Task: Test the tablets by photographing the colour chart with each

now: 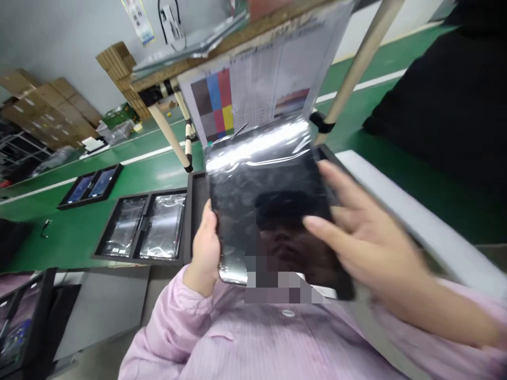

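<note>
Between my two hands I hold up a dark, glossy tablet-like screen panel [273, 195], with strong light reflecting off its upper part. My left hand [206, 253] grips its left edge, its fingers mostly hidden behind the panel. On the right side my right hand [364, 227] pinches the edge, thumb on the front face and a finger along the side. The panel is tilted toward me, and a small white label shows near its lower right edge. Behind it, a dark foam tray [195, 211] is partly covered from view.
To the left, a black foam tray [144, 226] carries two wrapped panels on the green mat [158, 179]. Farther off lies another two-panel tray [91, 186]. A shelf on pale tube legs [170, 137] stands ahead, with a colour chart sheet [253, 84] hanging from it. Cardboard boxes [51, 105] are stacked behind.
</note>
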The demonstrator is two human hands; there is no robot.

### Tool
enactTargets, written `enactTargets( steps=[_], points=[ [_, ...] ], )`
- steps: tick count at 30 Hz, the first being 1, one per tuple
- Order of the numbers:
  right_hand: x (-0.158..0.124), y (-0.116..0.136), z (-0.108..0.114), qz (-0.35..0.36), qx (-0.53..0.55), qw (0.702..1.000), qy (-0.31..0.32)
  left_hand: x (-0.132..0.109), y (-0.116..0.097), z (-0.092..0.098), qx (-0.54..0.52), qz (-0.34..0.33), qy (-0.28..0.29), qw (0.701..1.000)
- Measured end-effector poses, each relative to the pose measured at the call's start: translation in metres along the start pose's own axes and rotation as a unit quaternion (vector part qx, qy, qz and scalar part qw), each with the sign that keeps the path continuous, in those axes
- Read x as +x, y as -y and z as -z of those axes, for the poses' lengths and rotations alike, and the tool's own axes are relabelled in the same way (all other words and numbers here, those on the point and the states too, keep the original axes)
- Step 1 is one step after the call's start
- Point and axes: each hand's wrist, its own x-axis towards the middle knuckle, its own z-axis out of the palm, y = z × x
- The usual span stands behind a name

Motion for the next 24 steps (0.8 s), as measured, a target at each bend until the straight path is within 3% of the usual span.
enactTargets(
  steps=[3, 8, 15, 21, 24],
  points=[
    [0.031, -0.004, -0.016, 0.035, 0.033, 0.997, 0.052, 0.010, -0.002, 0.021, 0.036, -0.041, -0.096, 0.994],
    [0.062, -0.004, -0.031, 0.147, -0.071, 0.986, 0.043, 0.008, 0.004, 0.045, 0.014, -0.052, -0.139, 0.989],
    [0.059, -0.003, -0.021, 0.099, -0.164, 0.982, 0.003, 0.009, 0.008, 0.039, 0.017, -0.055, -0.117, 0.991],
    [0.075, -0.006, -0.020, 0.090, 0.012, 0.995, 0.033, 0.014, 0.000, 0.028, 0.045, -0.076, -0.142, 0.986],
    [0.081, -0.005, -0.021, 0.064, 0.050, 0.996, 0.049, 0.019, 0.000, 0.027, 0.019, -0.074, -0.135, 0.988]
  ],
)
